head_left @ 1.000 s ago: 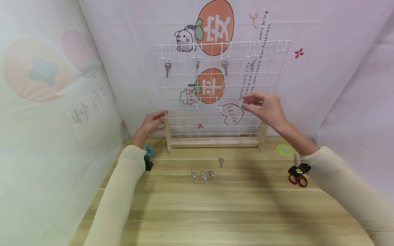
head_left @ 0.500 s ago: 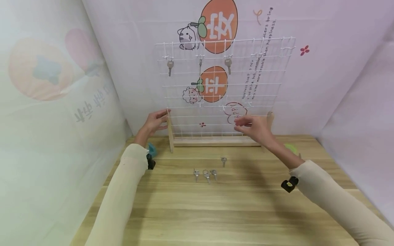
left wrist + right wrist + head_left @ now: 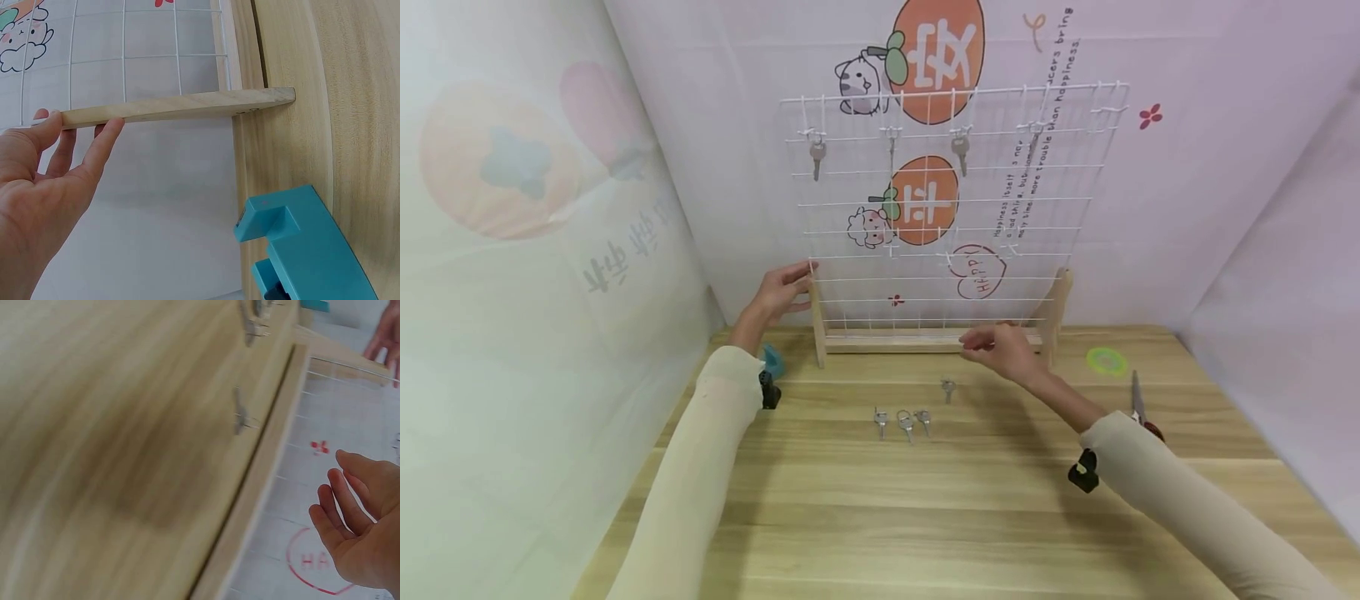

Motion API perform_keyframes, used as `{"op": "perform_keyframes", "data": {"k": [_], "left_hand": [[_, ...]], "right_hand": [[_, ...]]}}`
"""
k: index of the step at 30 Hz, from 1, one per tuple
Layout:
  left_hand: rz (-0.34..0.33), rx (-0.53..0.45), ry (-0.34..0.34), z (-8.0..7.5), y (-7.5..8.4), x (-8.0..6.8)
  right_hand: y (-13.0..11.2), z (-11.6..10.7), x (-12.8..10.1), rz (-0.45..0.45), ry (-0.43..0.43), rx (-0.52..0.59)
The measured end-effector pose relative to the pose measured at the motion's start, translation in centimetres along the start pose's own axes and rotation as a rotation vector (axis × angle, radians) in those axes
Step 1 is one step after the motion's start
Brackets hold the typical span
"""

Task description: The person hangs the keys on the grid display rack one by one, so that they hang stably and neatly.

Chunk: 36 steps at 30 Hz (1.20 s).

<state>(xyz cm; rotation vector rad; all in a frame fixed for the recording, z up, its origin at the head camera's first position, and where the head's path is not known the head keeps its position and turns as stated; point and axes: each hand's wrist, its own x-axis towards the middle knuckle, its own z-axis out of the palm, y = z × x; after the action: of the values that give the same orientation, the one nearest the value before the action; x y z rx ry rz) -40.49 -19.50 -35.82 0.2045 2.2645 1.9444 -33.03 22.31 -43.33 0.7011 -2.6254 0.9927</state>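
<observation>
The left hand (image 3: pixel 778 293) steadies the rack (image 3: pixel 951 208) at its left wooden post (image 3: pixel 175 107), thumb and fingers resting along the post's upper end with the fingers nearly straight; it grips nothing else. The right hand (image 3: pixel 1003 350) hovers low in front of the rack's base rail, fingers relaxed, apart and empty, above and just right of a single key (image 3: pixel 948 388) lying flat on the desk (image 3: pixel 970 500). A row of three keys (image 3: pixel 902 422) lies nearer the person, slightly left of the single key. Three keys hang from hooks on the rack's second wire (image 3: pixel 887 152), and a hook further right (image 3: pixel 1033 129) looks free, though this is too small to confirm. The step in hand appears to be a pick-up of the single key. To do it well, lower the right hand straight down, pinch the key by its bow between thumb and forefinger, and lift it clear of the desk before moving sideways, so the other three are not disturbed. A flat key resists a direct pinch; tipping one edge up with a fingertip first should help. Keep the left hand pressed on the post, since the light wire rack may rock. The scissors (image 3: pixel 1138 400) and green ring (image 3: pixel 1106 361) lie well to the right, out of the path.
</observation>
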Motion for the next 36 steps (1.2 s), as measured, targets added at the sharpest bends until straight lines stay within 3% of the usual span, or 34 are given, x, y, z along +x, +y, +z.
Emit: {"op": "perform_keyframes", "data": {"k": [7, 17, 23, 31, 36], "left_hand": [[-0.026, -0.019, -0.007, -0.1, -0.1, 0.3], [-0.014, -0.023, -0.007, 0.0, 0.0, 0.3], [-0.011, -0.026, -0.008, 0.0, -0.1, 0.5], [0.007, 0.002, -0.001, 0.1, 0.0, 0.4], [0.010, 0.000, 0.020, 0.0, -0.2, 0.3]], "right_hand": [[1.1, 2.6, -0.5, -0.002, -0.023, -0.017], [1.4, 5.1, -0.8, 0.110, -0.107, 0.003], [1.8, 6.1, -0.8, 0.065, -0.077, -0.023], [2.0, 6.3, -0.8, 0.078, -0.113, -0.060], [2.1, 6.0, -0.8, 0.027, -0.113, -0.058]]}}
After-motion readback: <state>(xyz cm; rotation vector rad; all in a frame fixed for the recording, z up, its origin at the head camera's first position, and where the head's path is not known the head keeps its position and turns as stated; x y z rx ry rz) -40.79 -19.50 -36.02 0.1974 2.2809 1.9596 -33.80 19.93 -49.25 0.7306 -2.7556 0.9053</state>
